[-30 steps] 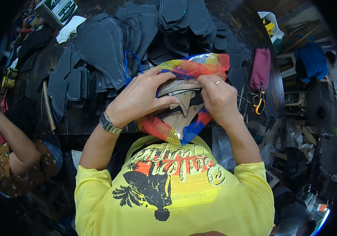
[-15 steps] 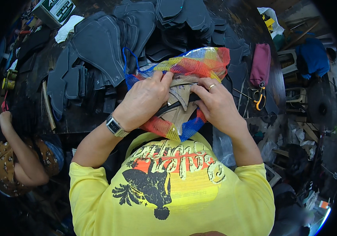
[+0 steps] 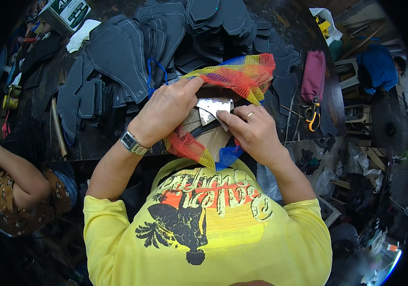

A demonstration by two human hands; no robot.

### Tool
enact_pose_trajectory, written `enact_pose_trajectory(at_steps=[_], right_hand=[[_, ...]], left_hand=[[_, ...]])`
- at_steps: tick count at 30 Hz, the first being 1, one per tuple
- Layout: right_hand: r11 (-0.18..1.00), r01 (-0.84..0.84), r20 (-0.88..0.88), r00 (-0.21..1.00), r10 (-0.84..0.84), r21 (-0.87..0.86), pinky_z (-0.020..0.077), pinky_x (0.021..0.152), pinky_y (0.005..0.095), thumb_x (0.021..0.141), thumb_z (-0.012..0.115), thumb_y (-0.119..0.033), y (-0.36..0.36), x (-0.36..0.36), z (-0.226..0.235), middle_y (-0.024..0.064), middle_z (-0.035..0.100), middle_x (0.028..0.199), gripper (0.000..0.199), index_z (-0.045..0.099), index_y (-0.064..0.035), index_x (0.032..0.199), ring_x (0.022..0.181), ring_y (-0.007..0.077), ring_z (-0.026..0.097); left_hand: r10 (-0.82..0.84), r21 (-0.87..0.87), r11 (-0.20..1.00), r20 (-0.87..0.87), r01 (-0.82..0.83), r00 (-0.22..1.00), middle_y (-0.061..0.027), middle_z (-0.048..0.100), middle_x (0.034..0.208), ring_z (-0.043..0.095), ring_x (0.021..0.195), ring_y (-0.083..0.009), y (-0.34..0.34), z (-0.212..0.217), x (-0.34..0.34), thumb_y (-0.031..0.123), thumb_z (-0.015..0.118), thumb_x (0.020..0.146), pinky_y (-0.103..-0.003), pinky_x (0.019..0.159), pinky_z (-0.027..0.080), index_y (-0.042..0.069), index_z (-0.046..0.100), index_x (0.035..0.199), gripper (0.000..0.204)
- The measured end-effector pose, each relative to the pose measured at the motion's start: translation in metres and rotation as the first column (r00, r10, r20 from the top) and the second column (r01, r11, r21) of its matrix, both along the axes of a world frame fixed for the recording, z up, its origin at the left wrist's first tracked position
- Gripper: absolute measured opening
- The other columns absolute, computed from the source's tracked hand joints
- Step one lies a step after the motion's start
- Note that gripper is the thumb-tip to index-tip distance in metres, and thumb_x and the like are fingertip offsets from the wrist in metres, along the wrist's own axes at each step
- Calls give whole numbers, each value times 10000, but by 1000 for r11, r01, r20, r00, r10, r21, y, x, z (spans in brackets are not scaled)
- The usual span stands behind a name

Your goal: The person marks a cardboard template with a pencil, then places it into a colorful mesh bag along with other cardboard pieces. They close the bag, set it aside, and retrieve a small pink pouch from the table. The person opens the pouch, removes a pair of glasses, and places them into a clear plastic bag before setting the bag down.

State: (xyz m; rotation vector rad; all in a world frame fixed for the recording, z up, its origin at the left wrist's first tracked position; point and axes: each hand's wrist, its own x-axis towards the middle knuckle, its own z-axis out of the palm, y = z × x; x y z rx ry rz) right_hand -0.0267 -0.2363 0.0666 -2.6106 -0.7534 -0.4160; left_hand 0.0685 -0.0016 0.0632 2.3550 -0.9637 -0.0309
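A mesh bag (image 3: pixel 235 74) in red, yellow and blue lies at the table's front edge, its mouth spread apart. Inside are tan cardboard-like cut pieces (image 3: pixel 211 139) and dark curved strips. My left hand (image 3: pixel 171 108), wearing a watch, is closed on the bag's rim at its far left side. A small piece with a shiny silver face (image 3: pixel 209 107) is pinched between the thumb and fingers of my right hand (image 3: pixel 252 127), over the bag's opening. The lower parts of the contents are hidden by my hands and the netting.
Stacks of dark grey cut sheets (image 3: pixel 118 52) cover the table behind the bag. At right lie a maroon pouch (image 3: pixel 313 76) and orange-handled scissors (image 3: pixel 314 119). A wooden stick (image 3: pixel 59 128) lies at left. Another person's arm (image 3: pixel 18 164) is at the far left.
My right hand has come slightly nearer and now holds the silver-faced piece, which did not show before. My left hand has shifted left, still at the bag's rim. The bag's mouth gapes wider.
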Motion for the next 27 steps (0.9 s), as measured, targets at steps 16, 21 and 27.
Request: enact_pose_trajectory(at_steps=[16, 21, 27], right_hand=[[821, 190, -171, 979, -115, 538, 565, 846, 342, 893, 707, 31, 9, 23, 6, 165, 715, 1031, 231, 653, -15, 1113, 945, 308, 735], [979, 104, -102, 991, -87, 176, 532, 950, 411, 818, 717, 43, -3, 15, 2, 191, 669, 1155, 320, 630, -6, 1121, 1110, 385, 658], [986, 20, 93, 995, -36, 165, 552, 860, 435, 768, 731, 6, 2, 16, -14, 155, 655, 1122, 312, 696, -46, 1074, 1039, 349, 658]], left_hand=[[10, 63, 998, 21, -12, 1000, -244, 701, 923, 683, 802, -424, -12, 13, 2, 190, 614, 980, -499, 704, 556, 23, 640, 1148, 238], [25, 7, 1000, -5, -25, 1000, -249, 667, 778, 656, 734, -452, -12, 10, 9, 192, 604, 1011, -511, 650, 530, 9, 641, 1075, 198], [51, 19, 998, 29, -52, 998, -237, 664, 718, 680, 706, -426, -13, 12, 8, 226, 576, 1022, -515, 630, 545, 6, 653, 953, 242]])
